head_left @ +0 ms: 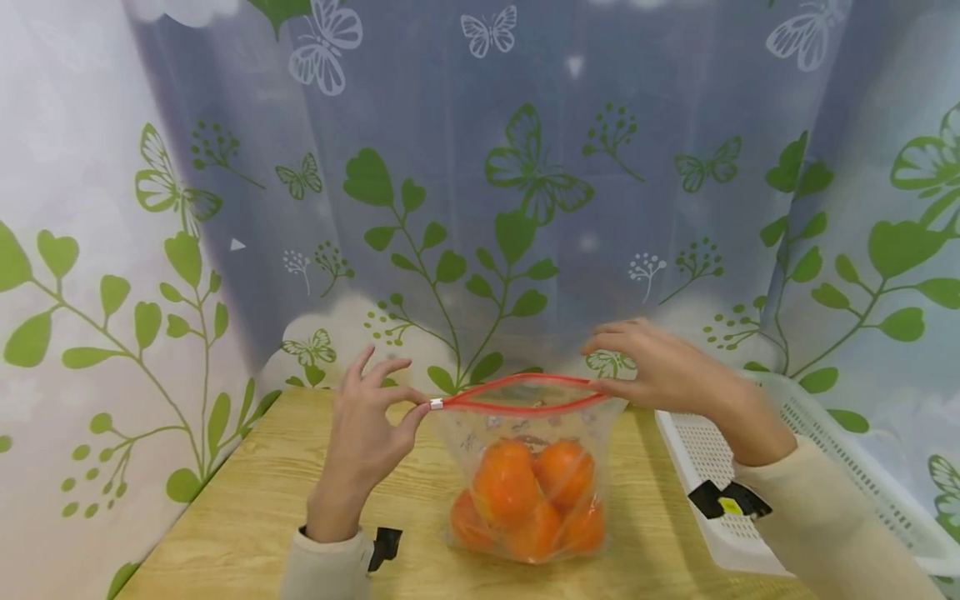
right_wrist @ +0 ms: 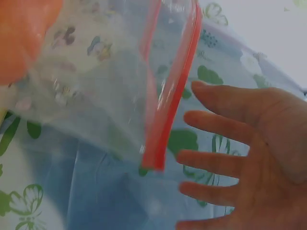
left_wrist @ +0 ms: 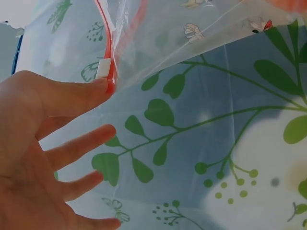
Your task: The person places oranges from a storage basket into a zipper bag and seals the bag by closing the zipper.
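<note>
In the head view a clear slider zip bag (head_left: 462,446) stands upright on the wooden table, its red zip (head_left: 517,410) parted along the top. Several oranges (head_left: 506,483) fill its lower part. Thumb and index finger of my left hand (head_left: 365,437) pinch the bag's left top corner at the white slider (left_wrist: 103,68); the other fingers spread away. My right hand (head_left: 660,367) is beside the right top corner, fingers extended. From the right wrist view, its straight fingers (right_wrist: 211,163) point at the red zip end with a gap between.
A white perforated plastic basket (head_left: 686,492) stands on the table at right, partly under the right forearm. Wood-grain table (head_left: 247,500) surrounds the bag. Behind and at the sides hangs a curtain (head_left: 465,108) printed with butterflies and leaves.
</note>
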Demonstrator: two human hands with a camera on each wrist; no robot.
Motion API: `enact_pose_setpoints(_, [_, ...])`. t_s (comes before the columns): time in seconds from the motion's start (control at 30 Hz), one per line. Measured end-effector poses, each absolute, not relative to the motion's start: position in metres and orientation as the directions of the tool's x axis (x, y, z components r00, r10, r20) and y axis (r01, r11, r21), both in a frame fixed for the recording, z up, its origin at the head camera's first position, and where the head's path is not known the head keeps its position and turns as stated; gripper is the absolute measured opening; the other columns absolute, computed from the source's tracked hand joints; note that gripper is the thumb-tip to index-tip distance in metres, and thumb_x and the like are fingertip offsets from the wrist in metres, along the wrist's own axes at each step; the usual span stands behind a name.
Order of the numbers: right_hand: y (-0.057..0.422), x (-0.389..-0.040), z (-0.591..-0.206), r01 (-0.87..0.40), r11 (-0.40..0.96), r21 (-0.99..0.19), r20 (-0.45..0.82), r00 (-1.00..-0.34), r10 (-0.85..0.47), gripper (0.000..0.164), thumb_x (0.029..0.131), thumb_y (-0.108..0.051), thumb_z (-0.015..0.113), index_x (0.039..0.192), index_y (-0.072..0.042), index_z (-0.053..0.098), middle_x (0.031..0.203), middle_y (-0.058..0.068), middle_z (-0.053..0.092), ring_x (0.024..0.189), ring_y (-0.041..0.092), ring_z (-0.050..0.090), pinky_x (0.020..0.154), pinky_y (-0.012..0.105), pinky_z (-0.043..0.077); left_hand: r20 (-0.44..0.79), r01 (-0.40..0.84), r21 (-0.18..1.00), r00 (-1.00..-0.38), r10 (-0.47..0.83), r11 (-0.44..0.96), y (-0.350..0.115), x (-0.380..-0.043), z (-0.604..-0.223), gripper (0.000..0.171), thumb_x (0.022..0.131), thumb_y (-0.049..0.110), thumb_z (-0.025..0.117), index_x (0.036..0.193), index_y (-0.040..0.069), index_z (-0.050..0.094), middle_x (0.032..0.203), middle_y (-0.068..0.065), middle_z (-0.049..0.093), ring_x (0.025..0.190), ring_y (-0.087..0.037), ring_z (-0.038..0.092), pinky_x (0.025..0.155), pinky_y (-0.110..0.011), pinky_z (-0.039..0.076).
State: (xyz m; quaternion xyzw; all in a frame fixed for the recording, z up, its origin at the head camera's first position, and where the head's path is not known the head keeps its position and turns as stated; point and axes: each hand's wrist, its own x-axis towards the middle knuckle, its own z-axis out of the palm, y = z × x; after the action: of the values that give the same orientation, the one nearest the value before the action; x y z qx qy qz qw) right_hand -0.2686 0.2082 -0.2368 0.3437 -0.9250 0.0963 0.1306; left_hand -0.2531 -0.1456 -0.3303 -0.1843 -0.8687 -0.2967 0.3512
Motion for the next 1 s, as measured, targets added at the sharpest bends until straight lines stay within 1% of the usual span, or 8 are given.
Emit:
enact_pose_setpoints(0.1, [0.183, -0.266, -0.234, -0.643, 0.764, -0.051, 0.362, -0.725, -0.586, 0.042, 0.094, -0.032, 0.077, 0.132, -0.017, 0.070, 0.154, 0.021, 0.052, 0.148, 0.053, 0.036, 0.112, 0.082, 0.032, 0.726, 0.514, 0.365, -0.679, 0.108, 0.777, -0.144, -0.251, -0.328, 0.005, 0.081, 0.010, 0.087, 0.084, 0.013, 0.084, 0.138, -0.014, 0.067, 0.153, -0.049, 0.028, 0.115, -0.087, 0.016])
enact_pose_setpoints(0.17, [0.164, -0.265, -0.236, -0.633, 0.774, -0.016, 0.391, -0.716, -0.578, 0.046, 0.093, -0.036, 0.078, 0.135, -0.020, 0.069, 0.159, 0.021, 0.046, 0.152, 0.055, 0.026, 0.109, 0.090, 0.022, 0.734, 0.504, 0.347, -0.671, 0.105, 0.791, -0.142, -0.250, -0.328, 0.005, 0.081, 0.010, 0.087, 0.084, 0.013, 0.084, 0.140, -0.013, 0.066, 0.154, -0.049, 0.025, 0.113, -0.090, 0.012])
enact_pose_setpoints(0.3, [0.125, -0.262, -0.246, -0.604, 0.795, 0.054, 0.399, -0.717, -0.572, 0.051, 0.091, -0.042, 0.079, 0.138, -0.025, 0.068, 0.164, 0.018, 0.040, 0.157, 0.053, 0.013, 0.105, 0.095, 0.009, 0.755, 0.497, 0.316, -0.648, 0.103, 0.808, -0.137, -0.248, -0.329, 0.006, 0.080, 0.009, 0.088, 0.083, 0.013, 0.084, 0.143, -0.013, 0.064, 0.155, -0.050, 0.022, 0.112, -0.091, 0.008])
enact_pose_setpoints(0.5, [0.080, -0.263, -0.260, -0.621, 0.782, 0.064, 0.392, -0.704, -0.592, 0.027, 0.094, -0.035, 0.077, 0.118, -0.023, 0.079, 0.158, 0.015, 0.049, 0.157, 0.051, 0.017, 0.106, 0.094, 0.011, 0.790, 0.511, 0.273, -0.603, 0.114, 0.815, -0.131, -0.247, -0.331, 0.006, 0.080, 0.008, 0.087, 0.081, 0.012, 0.083, 0.137, -0.012, 0.067, 0.153, -0.048, 0.027, 0.109, -0.093, 0.010])
enact_pose_setpoints(0.6, [0.065, -0.265, -0.267, -0.657, 0.753, 0.045, 0.381, -0.685, -0.621, 0.020, 0.094, -0.031, 0.078, 0.110, -0.020, 0.082, 0.154, 0.014, 0.055, 0.157, 0.049, 0.022, 0.109, 0.092, 0.015, 0.800, 0.514, 0.255, -0.588, 0.121, 0.819, -0.130, -0.247, -0.332, 0.007, 0.080, 0.008, 0.088, 0.080, 0.012, 0.082, 0.134, -0.012, 0.067, 0.152, -0.048, 0.030, 0.108, -0.094, 0.012])
enact_pose_setpoints(0.8, [0.048, -0.271, -0.278, -0.703, 0.710, 0.035, 0.419, -0.635, -0.649, 0.011, 0.092, -0.025, 0.079, 0.102, -0.021, 0.084, 0.146, 0.012, 0.062, 0.153, 0.045, 0.033, 0.110, 0.088, 0.026, 0.802, 0.522, 0.250, -0.583, 0.127, 0.815, -0.129, -0.247, -0.333, 0.007, 0.081, 0.008, 0.087, 0.080, 0.012, 0.082, 0.135, -0.012, 0.067, 0.152, -0.048, 0.030, 0.108, -0.093, 0.012])
enact_pose_setpoints(0.9, [0.046, -0.273, -0.278, -0.697, 0.716, 0.039, 0.437, -0.632, -0.640, 0.009, 0.091, -0.024, 0.081, 0.098, -0.022, 0.085, 0.146, 0.011, 0.062, 0.154, 0.045, 0.030, 0.109, 0.088, 0.025, 0.809, 0.530, 0.247, -0.573, 0.128, 0.812, -0.128, -0.248, -0.333, 0.007, 0.081, 0.007, 0.087, 0.079, 0.012, 0.082, 0.134, -0.012, 0.067, 0.151, -0.048, 0.031, 0.109, -0.093, 0.012])
enact_pose_setpoints(1.0, [0.044, -0.274, -0.277, -0.683, 0.729, 0.051, 0.449, -0.637, -0.627, 0.008, 0.088, -0.024, 0.083, 0.095, -0.024, 0.085, 0.148, 0.011, 0.060, 0.157, 0.047, 0.021, 0.108, 0.091, 0.021, 0.819, 0.541, 0.247, -0.560, 0.126, 0.804, -0.128, -0.249, -0.333, 0.008, 0.080, 0.005, 0.087, 0.077, 0.011, 0.082, 0.134, -0.012, 0.067, 0.151, -0.048, 0.031, 0.110, -0.093, 0.011])
